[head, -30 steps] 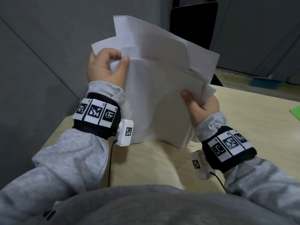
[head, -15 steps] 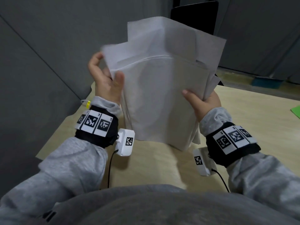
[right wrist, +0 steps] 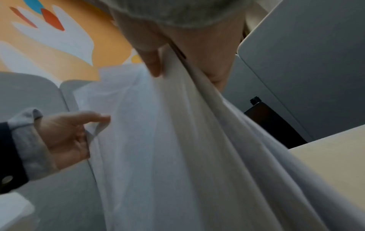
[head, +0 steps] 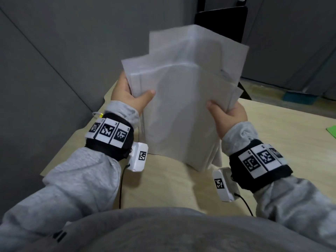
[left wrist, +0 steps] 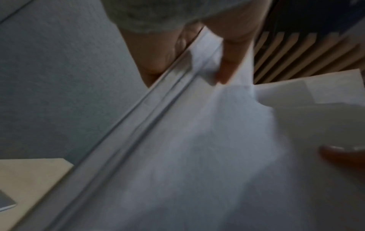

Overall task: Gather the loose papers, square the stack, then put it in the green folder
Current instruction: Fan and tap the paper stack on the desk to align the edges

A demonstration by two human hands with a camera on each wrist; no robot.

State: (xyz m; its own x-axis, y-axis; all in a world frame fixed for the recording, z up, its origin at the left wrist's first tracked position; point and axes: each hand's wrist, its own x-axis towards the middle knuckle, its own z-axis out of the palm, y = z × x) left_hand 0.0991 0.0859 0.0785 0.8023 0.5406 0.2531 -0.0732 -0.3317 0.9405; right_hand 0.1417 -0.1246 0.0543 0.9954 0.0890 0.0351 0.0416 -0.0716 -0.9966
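A stack of white papers [head: 183, 106] stands upright on its lower edge on the pale wooden table [head: 167, 182], its upper sheets fanned out unevenly. My left hand [head: 131, 93] grips the stack's left edge, thumb on the front face. My right hand [head: 227, 113] grips the right edge, thumb on the front too. The left wrist view shows the papers [left wrist: 197, 148] with my left thumb pressed on them. In the right wrist view the papers [right wrist: 177, 148] run between my right thumb and fingers. A corner of the green folder [head: 331, 130] peeks in at the far right.
Grey partition panels [head: 54, 60] close off the left and back of the table. A black chair back [head: 221, 20] stands behind the far table edge. A teal object [head: 298, 99] lies on the floor beyond.
The left hand let go of the stack's upper left corner, opened, and now grips the left edge lower down. The sheets have drawn closer together and the stack stands straighter.
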